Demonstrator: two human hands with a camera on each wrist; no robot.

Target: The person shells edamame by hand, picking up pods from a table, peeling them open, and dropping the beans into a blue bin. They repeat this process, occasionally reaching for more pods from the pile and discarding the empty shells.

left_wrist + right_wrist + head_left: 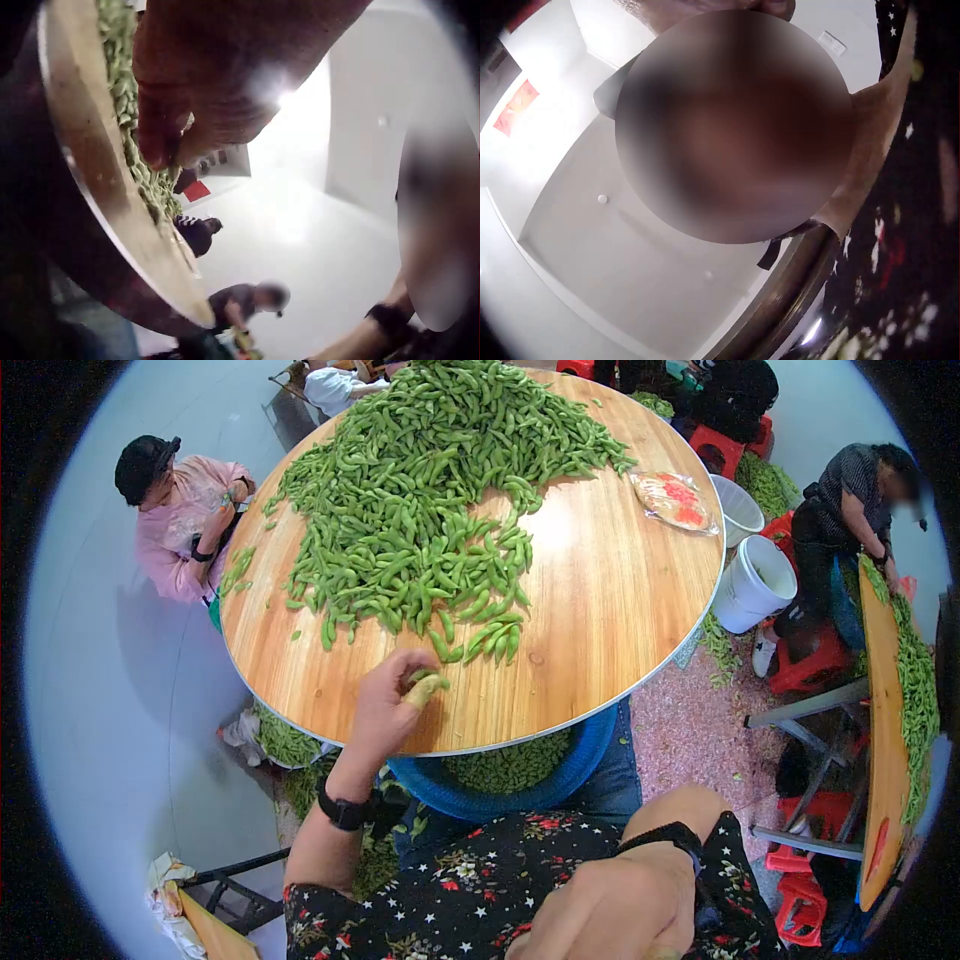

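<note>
A big heap of green edamame pods (420,510) covers much of the round wooden table (590,620). At its near edge my left hand (388,700) holds a green edamame pod (418,676) between thumb and curled fingers. The thumb tip looks yellow-green. In the left wrist view this left hand (217,75) hangs large and dark beside the pods. My right hand (615,905) is raised in front of the chest, back of the hand showing. Its fingers run out of the lower edge in the head view, so what they do is hidden.
Under the table edge sits a blue tub (590,760) with pods inside. A plastic packet (675,500) lies on the table at the right. White buckets (752,588) stand on the floor beyond. People sit around, one in pink (190,530) at the left.
</note>
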